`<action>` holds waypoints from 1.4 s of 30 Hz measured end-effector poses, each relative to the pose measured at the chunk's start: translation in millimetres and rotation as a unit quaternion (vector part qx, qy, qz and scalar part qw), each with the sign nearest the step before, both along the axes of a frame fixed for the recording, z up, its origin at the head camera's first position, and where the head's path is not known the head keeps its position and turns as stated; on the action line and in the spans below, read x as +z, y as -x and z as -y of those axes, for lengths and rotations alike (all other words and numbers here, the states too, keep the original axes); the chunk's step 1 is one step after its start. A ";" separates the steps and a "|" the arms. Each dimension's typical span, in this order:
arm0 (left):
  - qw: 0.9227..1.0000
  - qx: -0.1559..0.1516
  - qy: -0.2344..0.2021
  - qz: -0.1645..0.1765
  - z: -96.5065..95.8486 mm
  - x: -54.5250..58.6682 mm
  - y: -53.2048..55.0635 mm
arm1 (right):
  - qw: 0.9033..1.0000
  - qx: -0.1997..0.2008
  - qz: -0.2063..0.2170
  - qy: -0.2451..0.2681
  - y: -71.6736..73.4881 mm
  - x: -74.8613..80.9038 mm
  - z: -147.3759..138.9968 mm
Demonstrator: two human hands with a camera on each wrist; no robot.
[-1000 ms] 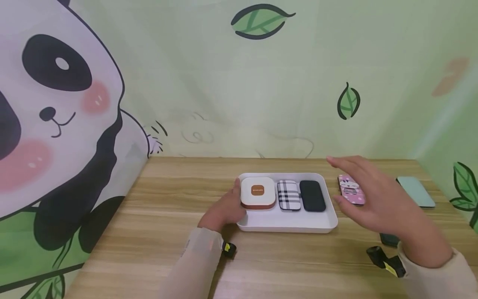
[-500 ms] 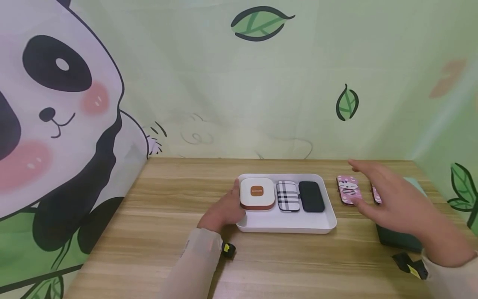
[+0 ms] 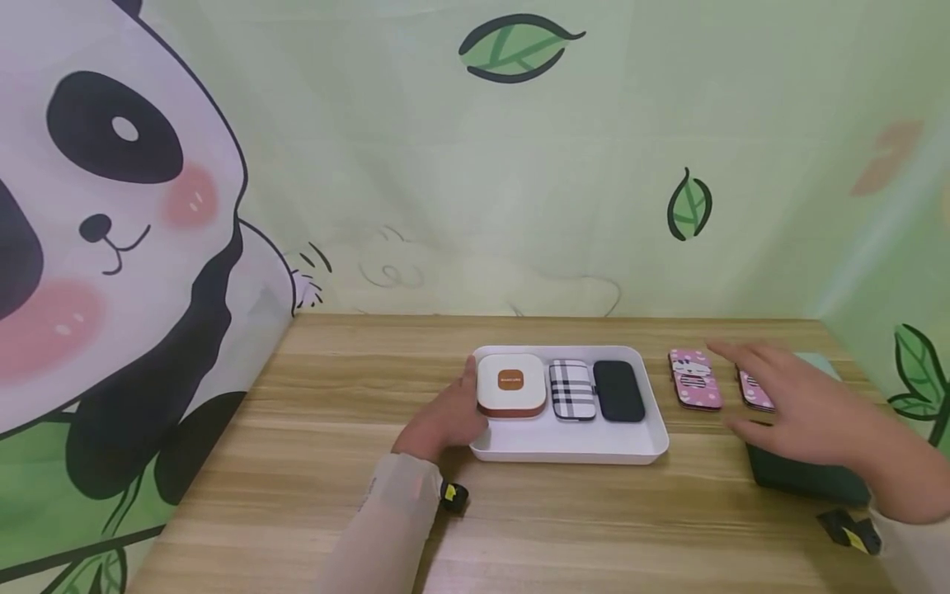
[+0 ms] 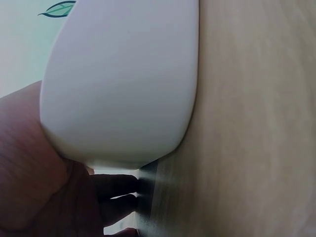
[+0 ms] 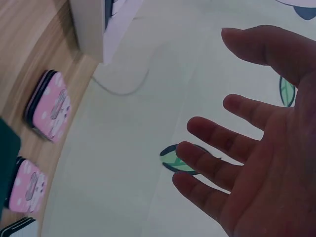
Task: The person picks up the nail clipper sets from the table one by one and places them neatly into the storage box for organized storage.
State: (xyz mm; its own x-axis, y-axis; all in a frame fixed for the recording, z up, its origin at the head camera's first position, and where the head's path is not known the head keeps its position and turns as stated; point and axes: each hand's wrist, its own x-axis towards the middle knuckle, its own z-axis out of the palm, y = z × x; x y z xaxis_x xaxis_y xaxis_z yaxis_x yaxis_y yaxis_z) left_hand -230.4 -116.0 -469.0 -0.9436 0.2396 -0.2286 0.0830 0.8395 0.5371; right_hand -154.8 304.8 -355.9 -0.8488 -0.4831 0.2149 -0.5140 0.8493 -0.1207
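Note:
My left hand (image 3: 445,417) grips the left end of a white tray (image 3: 571,450), its thumb over the rim and other fingers outside, low by the table in the left wrist view. Inside the tray lie a white square case with a brown base (image 3: 510,392), a black-and-white plaid case (image 3: 573,400) and a black case (image 3: 619,391). My right hand (image 3: 809,412) is raised with spread, relaxed fingers and holds nothing. In the head view it overlaps a pink cat-print case (image 3: 750,389) and a dark green box (image 3: 805,477).
Between the tray and my right hand lies another pink cat-print case (image 3: 693,379). A mint-coloured case (image 3: 820,363) is partly hidden behind the right hand. The wooden table (image 3: 334,495) ends at a green backdrop (image 3: 416,165) printed with leaves and a panda.
My right hand has moved right and slightly lower, away from the tray. This uncovers the nearer pink case and more of the dark green box. My left hand keeps its hold on the tray.

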 end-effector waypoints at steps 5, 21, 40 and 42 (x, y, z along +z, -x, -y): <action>1.000 0.007 -0.005 0.009 -0.6 4.3 -2.3 | 0.999 -0.024 0.040 -0.024 4.2 -10.2 -11.3; 1.000 0.002 0.002 0.003 1.0 6.6 1.2 | 0.987 -0.062 0.142 -0.040 14.4 -36.4 -41.2; 1.000 0.001 -0.021 0.002 1.0 3.5 -1.8 | 0.969 -0.075 0.225 -0.064 17.8 -85.1 -83.9; 1.000 0.001 -0.020 0.002 0.6 2.1 -1.6 | 0.969 -0.068 0.229 -0.057 17.2 -87.9 -87.1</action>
State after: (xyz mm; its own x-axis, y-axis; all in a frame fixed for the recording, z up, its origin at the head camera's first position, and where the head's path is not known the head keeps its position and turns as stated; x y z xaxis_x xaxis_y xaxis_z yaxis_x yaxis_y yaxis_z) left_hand -228.7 -116.6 -466.9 -0.9432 0.2462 -0.2231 0.0783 0.8172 0.5710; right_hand -172.0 391.9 -443.8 -0.9002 -0.3586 -0.2472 -0.3111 0.9266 -0.2113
